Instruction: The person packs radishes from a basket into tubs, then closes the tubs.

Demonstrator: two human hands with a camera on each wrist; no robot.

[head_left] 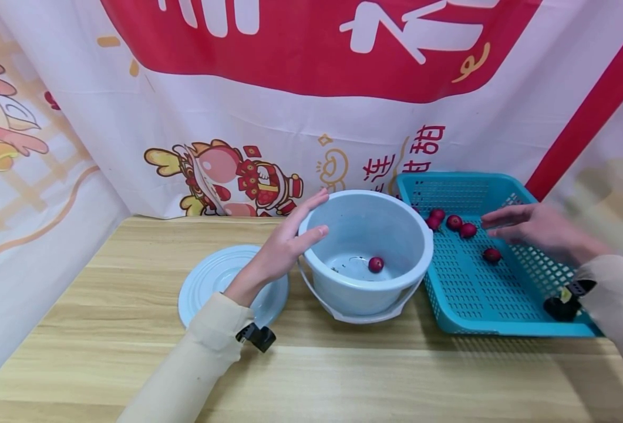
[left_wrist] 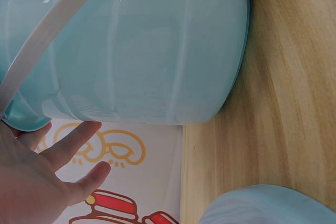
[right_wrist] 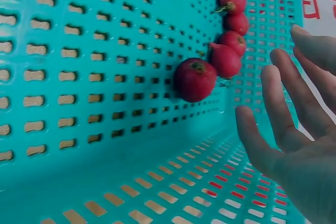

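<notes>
A light blue bucket (head_left: 366,298) stands upright with one red radish (head_left: 376,264) on its floor. My left hand (head_left: 289,239) rests at the bucket's left rim, fingers spread and fairly straight, thumb reaching over the rim. Those spread fingers (left_wrist: 71,148) lie along the bucket's side in the left wrist view. My right hand (head_left: 546,230) hovers over the right part of a turquoise perforated basket (head_left: 488,326), fingers extended and holding nothing. In the basket, one radish (right_wrist: 195,80) lies nearest this hand, apart from several others (right_wrist: 232,1) along the far side.
Left of the bucket, a light blue round lid (head_left: 200,294) lies on the wooden table (head_left: 311,382). The basket stands close against the bucket's right side. Behind them hangs a printed white and red cloth (head_left: 269,141). The bucket's handle (head_left: 364,319) hangs down in front.
</notes>
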